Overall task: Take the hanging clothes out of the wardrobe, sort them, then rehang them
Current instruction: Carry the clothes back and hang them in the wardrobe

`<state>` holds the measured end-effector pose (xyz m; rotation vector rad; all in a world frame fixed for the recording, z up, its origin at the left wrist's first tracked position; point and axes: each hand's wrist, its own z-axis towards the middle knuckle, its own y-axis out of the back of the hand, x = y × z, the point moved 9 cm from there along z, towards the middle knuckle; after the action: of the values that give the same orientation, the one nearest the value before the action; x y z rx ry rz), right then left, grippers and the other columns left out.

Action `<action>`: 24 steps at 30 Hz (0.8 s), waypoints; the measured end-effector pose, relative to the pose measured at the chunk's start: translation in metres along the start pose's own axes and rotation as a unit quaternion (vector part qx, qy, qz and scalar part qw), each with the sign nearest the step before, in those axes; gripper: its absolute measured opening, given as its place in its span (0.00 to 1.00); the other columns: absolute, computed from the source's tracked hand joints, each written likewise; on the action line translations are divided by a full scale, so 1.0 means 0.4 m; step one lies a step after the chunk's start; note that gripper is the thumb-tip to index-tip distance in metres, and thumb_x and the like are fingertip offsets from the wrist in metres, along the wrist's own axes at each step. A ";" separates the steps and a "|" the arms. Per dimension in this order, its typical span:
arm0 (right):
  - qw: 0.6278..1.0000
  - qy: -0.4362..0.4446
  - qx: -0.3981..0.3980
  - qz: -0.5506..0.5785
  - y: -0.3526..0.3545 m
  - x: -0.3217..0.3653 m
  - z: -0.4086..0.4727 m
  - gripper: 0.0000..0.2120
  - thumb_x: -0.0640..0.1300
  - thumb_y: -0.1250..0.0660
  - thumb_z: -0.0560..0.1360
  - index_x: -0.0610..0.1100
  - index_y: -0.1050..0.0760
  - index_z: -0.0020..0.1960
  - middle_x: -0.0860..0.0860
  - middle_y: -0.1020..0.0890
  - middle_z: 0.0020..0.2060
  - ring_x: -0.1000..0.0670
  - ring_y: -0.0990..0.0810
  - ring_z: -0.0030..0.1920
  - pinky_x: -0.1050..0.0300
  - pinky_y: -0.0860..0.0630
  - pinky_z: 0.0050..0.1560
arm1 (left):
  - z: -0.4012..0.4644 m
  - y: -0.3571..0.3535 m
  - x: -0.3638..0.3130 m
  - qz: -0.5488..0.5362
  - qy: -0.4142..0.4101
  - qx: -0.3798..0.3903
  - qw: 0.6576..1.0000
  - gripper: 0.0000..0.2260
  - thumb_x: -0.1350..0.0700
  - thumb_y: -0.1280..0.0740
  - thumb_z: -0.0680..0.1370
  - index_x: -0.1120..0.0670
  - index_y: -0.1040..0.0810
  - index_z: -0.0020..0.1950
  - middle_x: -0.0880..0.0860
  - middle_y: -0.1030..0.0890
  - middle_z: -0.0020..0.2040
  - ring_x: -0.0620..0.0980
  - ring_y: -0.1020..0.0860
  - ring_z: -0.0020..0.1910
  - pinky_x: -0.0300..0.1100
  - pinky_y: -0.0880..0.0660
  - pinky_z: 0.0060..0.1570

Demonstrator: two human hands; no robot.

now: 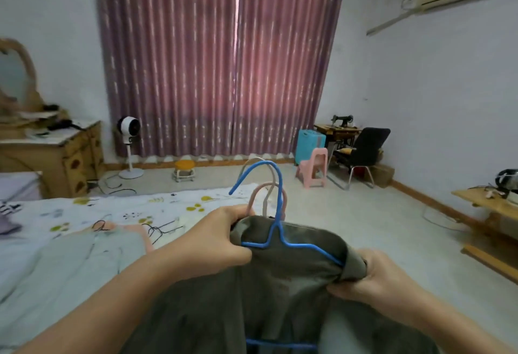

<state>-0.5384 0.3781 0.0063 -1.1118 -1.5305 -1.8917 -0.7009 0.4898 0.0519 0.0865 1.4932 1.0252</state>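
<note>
An olive-grey garment [286, 278] hangs on a blue hanger [276, 208], held up in front of me over the bed's edge. My left hand [221, 237] grips the garment's collar and the bunched hanger necks, where a pink hanger [265, 189] and a pale one rise behind the blue hook. My right hand [372, 275] pinches the garment's shoulder at the hanger's right end. On the bed [168, 205] to the left lie a pale grey-green garment [84, 258], a pink garment [134, 227] and some dark wire hangers [158, 231].
A dresser with mirror [56, 152] stands at left, a white fan [129, 143] by the purple curtains [218, 59]. An orange stool [184, 170], a pink chair [314, 167], a black chair [364, 152] and a sewing machine are at the back right. A wooden bench [487, 208] is at the right edge.
</note>
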 end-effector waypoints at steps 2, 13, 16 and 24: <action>0.999 0.013 -0.005 0.038 -0.020 0.015 0.006 0.09 0.42 0.26 0.58 0.39 0.19 0.35 0.50 0.19 0.30 0.57 0.23 0.32 0.63 0.28 0.35 | -0.030 0.020 0.006 0.021 0.029 -0.032 0.999 0.12 0.64 0.33 0.69 0.49 0.26 0.47 0.47 0.22 0.40 0.43 0.23 0.40 0.32 0.26 0.36; 0.996 0.048 0.071 -0.031 -0.145 0.120 -0.013 0.04 0.45 0.24 0.64 0.47 0.17 0.38 0.50 0.16 0.32 0.54 0.18 0.36 0.57 0.24 0.39 | -0.371 0.121 -0.079 0.254 0.149 -0.442 0.847 0.16 0.48 0.30 0.71 0.44 0.36 0.51 0.41 0.33 0.47 0.41 0.33 0.50 0.33 0.33 0.48; 0.989 0.068 0.114 -0.058 -0.227 0.168 -0.038 0.07 0.49 0.25 0.64 0.46 0.18 0.37 0.49 0.16 0.33 0.51 0.18 0.39 0.55 0.24 0.41 | -0.445 0.092 -0.134 0.264 0.087 -0.510 0.814 0.11 0.47 0.36 0.74 0.47 0.30 0.55 0.41 0.31 0.48 0.40 0.32 0.50 0.32 0.32 0.49; 0.958 0.121 0.254 -0.062 -0.480 0.308 -0.140 0.07 0.51 0.27 0.67 0.47 0.20 0.36 0.51 0.16 0.38 0.53 0.19 0.42 0.58 0.24 0.46 | -0.649 0.173 -0.070 0.270 0.287 -0.562 0.728 0.16 0.38 0.39 0.74 0.47 0.36 0.52 0.43 0.33 0.49 0.41 0.34 0.50 0.37 0.35 0.53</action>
<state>-0.7723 0.3937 -0.0075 -0.5464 -1.8272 -1.5061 -0.9452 0.3768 0.0758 -0.7756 1.1090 2.4672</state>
